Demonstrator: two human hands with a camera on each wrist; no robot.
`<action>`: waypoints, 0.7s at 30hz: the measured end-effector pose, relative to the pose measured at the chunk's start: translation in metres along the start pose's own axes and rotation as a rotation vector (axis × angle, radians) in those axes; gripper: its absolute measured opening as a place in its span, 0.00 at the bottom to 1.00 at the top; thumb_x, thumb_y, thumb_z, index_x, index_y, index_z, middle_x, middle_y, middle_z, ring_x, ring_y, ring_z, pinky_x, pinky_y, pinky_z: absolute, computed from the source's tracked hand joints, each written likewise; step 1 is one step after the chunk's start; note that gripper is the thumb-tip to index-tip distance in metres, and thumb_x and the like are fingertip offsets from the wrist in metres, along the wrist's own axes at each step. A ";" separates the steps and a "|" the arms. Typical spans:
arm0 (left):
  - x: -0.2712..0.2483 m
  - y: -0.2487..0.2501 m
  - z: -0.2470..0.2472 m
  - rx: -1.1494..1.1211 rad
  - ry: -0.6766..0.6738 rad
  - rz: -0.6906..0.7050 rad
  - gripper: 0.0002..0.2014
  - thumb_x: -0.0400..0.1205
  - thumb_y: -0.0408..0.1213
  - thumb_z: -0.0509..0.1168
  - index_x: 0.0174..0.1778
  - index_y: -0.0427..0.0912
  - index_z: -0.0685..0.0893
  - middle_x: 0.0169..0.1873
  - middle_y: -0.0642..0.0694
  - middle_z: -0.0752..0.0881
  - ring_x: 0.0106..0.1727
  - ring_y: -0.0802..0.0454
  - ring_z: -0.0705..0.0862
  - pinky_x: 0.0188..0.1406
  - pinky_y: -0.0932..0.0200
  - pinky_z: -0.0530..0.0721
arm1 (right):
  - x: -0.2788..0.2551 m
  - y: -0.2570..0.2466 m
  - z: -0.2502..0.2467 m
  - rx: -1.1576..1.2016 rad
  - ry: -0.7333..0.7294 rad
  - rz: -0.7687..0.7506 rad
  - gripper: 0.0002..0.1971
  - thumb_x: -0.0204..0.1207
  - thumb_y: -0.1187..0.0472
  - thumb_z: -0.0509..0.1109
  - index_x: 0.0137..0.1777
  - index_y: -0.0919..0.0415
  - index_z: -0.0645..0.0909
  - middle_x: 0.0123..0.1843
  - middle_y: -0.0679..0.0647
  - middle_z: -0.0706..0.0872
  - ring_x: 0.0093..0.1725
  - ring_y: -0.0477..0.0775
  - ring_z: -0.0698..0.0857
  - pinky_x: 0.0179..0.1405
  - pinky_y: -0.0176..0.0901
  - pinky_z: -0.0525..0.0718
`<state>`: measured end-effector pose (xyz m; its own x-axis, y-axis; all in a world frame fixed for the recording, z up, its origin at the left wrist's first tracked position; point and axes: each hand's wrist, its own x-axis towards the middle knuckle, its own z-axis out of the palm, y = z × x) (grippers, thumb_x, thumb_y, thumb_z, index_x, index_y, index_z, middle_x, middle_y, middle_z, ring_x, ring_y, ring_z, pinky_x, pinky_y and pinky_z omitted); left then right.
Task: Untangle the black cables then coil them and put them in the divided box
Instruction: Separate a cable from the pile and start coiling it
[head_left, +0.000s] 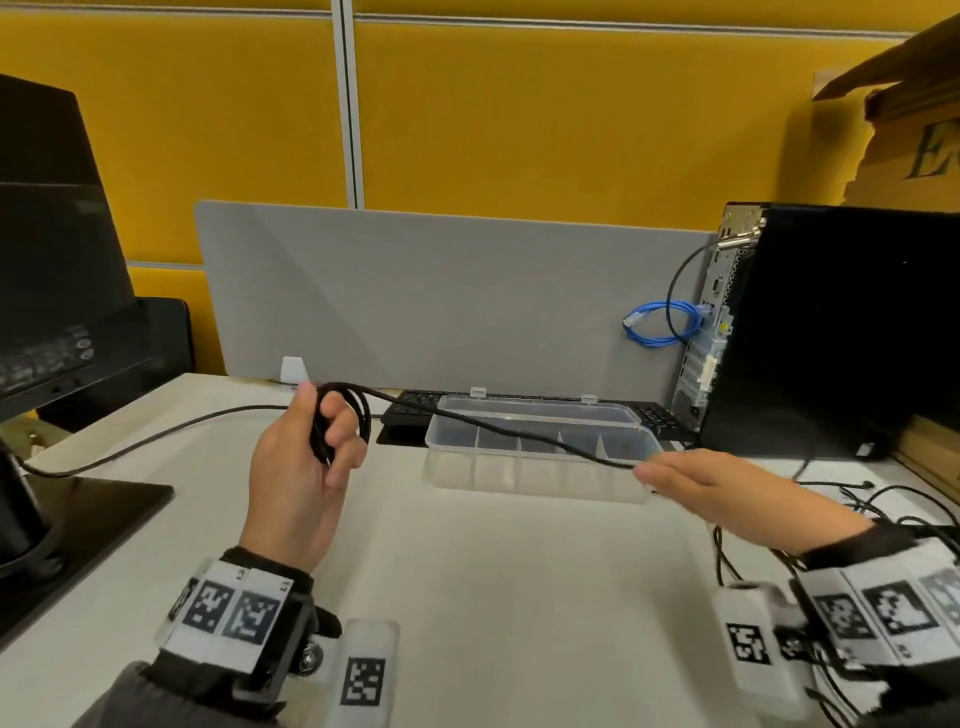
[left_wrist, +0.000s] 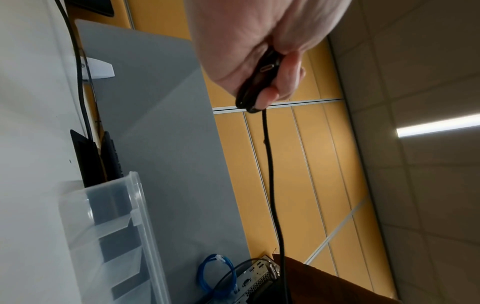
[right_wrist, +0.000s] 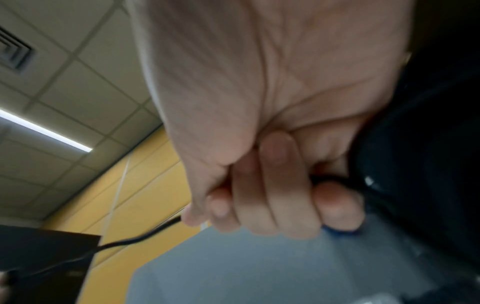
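My left hand (head_left: 332, 436) is raised over the desk and grips a small coil of black cable (head_left: 345, 400), several loops wound round its fingers. In the left wrist view the coil (left_wrist: 249, 94) sits in the curled fingers, with a plug end showing, and a strand hangs away from it. From the coil one taut strand (head_left: 519, 437) crosses above the clear divided box (head_left: 498, 475) to my right hand (head_left: 670, 473), which is closed round it just right of the box. In the right wrist view the cable (right_wrist: 135, 239) leaves the curled fingers (right_wrist: 275, 195). The box stands with its lid folded back.
More tangled black cables (head_left: 893, 506) lie at the right, under my right wrist. A keyboard (head_left: 415, 405) lies behind the box, a PC tower (head_left: 831, 332) with a blue cable (head_left: 660, 322) at the right, a monitor (head_left: 52, 260) and its cord (head_left: 156, 431) at the left.
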<state>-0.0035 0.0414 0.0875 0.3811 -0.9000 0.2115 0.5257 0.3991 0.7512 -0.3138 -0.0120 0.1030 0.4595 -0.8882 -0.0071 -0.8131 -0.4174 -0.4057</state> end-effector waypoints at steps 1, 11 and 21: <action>0.000 0.000 0.000 -0.001 0.021 0.018 0.18 0.88 0.46 0.48 0.34 0.45 0.71 0.21 0.54 0.70 0.16 0.59 0.61 0.17 0.68 0.62 | -0.003 0.009 -0.005 -0.006 0.035 0.044 0.23 0.78 0.40 0.50 0.49 0.54 0.80 0.45 0.48 0.84 0.46 0.45 0.82 0.47 0.33 0.77; 0.011 0.015 -0.019 -0.200 0.280 0.145 0.14 0.87 0.45 0.50 0.38 0.47 0.73 0.24 0.57 0.75 0.19 0.59 0.68 0.15 0.70 0.64 | -0.018 0.080 -0.016 -0.486 0.506 0.564 0.18 0.85 0.52 0.51 0.74 0.44 0.65 0.51 0.46 0.84 0.50 0.48 0.84 0.58 0.47 0.76; 0.028 0.009 -0.043 -0.149 0.430 0.133 0.11 0.86 0.44 0.53 0.39 0.47 0.73 0.30 0.56 0.75 0.22 0.61 0.73 0.16 0.70 0.66 | -0.026 0.068 -0.037 0.695 0.792 0.069 0.23 0.81 0.49 0.60 0.27 0.59 0.69 0.24 0.51 0.66 0.26 0.51 0.65 0.35 0.43 0.69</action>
<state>0.0439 0.0275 0.0733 0.7163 -0.6978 -0.0017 0.5423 0.5551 0.6307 -0.3942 -0.0246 0.1090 -0.1479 -0.8824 0.4467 -0.3301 -0.3817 -0.8633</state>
